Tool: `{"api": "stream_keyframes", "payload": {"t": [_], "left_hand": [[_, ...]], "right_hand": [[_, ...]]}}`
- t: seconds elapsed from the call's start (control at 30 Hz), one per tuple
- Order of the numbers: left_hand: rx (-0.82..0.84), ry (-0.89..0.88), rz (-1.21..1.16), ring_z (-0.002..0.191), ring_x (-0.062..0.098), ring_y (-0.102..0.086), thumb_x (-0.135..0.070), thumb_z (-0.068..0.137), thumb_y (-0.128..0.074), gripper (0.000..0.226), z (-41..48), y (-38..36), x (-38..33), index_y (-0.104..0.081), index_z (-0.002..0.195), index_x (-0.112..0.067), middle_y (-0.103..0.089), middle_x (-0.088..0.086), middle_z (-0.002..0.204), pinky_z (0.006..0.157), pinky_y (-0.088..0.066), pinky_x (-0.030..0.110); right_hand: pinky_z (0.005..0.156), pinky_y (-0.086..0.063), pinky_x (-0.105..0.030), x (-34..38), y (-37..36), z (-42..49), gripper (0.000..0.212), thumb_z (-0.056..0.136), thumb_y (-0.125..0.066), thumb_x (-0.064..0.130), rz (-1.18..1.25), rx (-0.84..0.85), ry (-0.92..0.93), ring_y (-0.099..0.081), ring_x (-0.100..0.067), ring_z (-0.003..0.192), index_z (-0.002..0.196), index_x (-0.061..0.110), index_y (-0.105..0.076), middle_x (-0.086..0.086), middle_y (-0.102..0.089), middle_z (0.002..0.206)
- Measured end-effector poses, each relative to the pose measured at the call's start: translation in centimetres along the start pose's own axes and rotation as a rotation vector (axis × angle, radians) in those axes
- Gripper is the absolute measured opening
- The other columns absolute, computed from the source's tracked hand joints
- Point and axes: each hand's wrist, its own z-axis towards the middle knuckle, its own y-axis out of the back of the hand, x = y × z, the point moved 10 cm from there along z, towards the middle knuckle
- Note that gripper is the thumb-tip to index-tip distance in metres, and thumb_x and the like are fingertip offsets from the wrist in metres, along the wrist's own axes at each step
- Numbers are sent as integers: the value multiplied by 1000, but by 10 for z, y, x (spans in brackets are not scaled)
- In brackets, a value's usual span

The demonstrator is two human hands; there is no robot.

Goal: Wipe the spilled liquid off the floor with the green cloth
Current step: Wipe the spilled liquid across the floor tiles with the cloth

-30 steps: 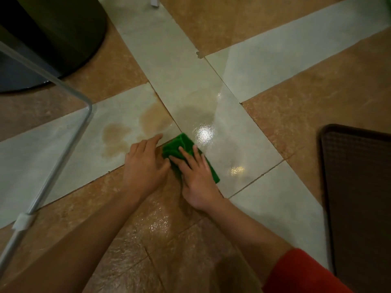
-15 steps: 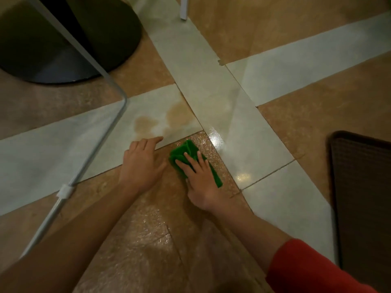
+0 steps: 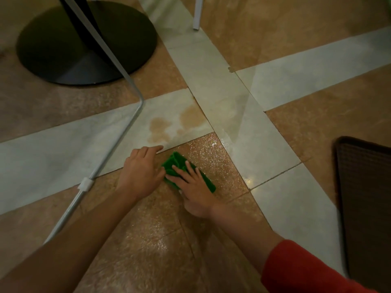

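R hand (image 3: 194, 187) flat, fingers spread, pressing cloth (image 3: 176, 161) on floor (image 3: 148, 240); L hand (image 3: 141, 168) flat beside it, holds nothing. Spill (image 3: 167, 125) at cloth's 11 o'clock, unwiped: push cloth there w/ even pressure, overlapping strokes

A floor (image 3: 296, 49) of brown tiles crossed by pale bands is shown. A brownish spill (image 3: 169, 125) is seen on a pale band left of centre; a green cloth (image 3: 179, 163) is laid on the glistening brown tile just below it. A black round base (image 3: 63, 56) is set upper left, a dark mat (image 3: 366, 197) at right.
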Motion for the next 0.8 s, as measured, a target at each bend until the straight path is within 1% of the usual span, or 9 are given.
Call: {"api": "stream_keyframes", "payload": {"t": [0.1, 0.2, 0.27, 0.37, 0.43, 0.5, 0.63, 0.73, 0.8], "left_hand": [[27, -2, -7, 113, 29, -45, -30, 83, -61, 54, -2, -5, -4, -44, 133, -17, -54, 10, 122, 93, -37, 39], [49, -43, 14, 110, 29, -47, -26, 80, -63, 56, -3, -11, -16, -45, 133, -16, -56, 10, 120, 90, -39, 38], [61, -65, 25, 109, 30, -48, -24, 80, -63, 56, -2, -15, -24, -46, 132, -16, -56, 10, 120, 89, -41, 39], [42, -74, 5, 108, 27, -48, -27, 84, -58, 51, 1, -14, -34, -46, 132, -17, -55, 9, 123, 88, -40, 36], [50, -83, -13, 109, 25, -48, -28, 86, -56, 51, 2, -18, -41, -43, 134, -18, -54, 8, 124, 89, -39, 33], [78, -87, -19, 112, 25, -47, -30, 86, -56, 53, 4, -24, -45, -40, 136, -20, -52, 8, 127, 92, -38, 34], [106, -89, -14, 117, 23, -45, -35, 86, -57, 57, 10, -33, -60, -36, 138, -25, -47, 5, 134, 93, -38, 34], [120, -118, -26, 119, 20, -45, -35, 87, -56, 56, 17, -40, -77, -35, 138, -26, -45, 2, 136, 95, -38, 33], [127, -133, -75, 116, 22, -47, -32, 86, -58, 57, 21, -44, -88, -36, 137, -26, -47, 4, 133, 94, -39, 35]], "right_hand": [[113, 19, -37, -12, 5, 4, 59, 95, -41, 8, 49, -3, -29, 22, -14, 138, 147, 31, -25, 6, -6, 158], [116, 15, -43, -22, 18, 22, 59, 95, -39, 10, 74, -74, -152, 20, -21, 143, 148, 29, -21, 4, -4, 159], [114, 17, -42, -22, 18, 25, 59, 95, -38, 10, 50, -80, -177, 19, -26, 143, 149, 27, -19, 3, -3, 159], [112, 16, -38, -21, 18, 16, 56, 96, -40, 10, 23, -52, -70, 15, -26, 144, 147, 26, -26, 3, -8, 159], [114, 12, -37, -29, 20, 6, 54, 95, -42, 9, 12, -22, -12, 13, -19, 143, 145, 26, -31, 4, -12, 158], [115, 10, -35, -43, 29, -3, 54, 94, -44, 10, 14, -45, -24, 10, -14, 142, 143, 29, -34, 6, -14, 157], [119, 6, -41, -96, 67, -7, 55, 96, -41, 12, 9, -188, -258, 5, -21, 146, 145, 32, -29, 5, -12, 158], [113, 12, -36, -124, 86, -13, 58, 96, -39, 11, 30, -275, -429, 8, -25, 146, 147, 31, -22, 3, -5, 159], [113, 12, -37, -146, 96, -34, 59, 96, -38, 9, 42, -350, -531, 8, -23, 145, 147, 32, -21, 4, -4, 158]]}}
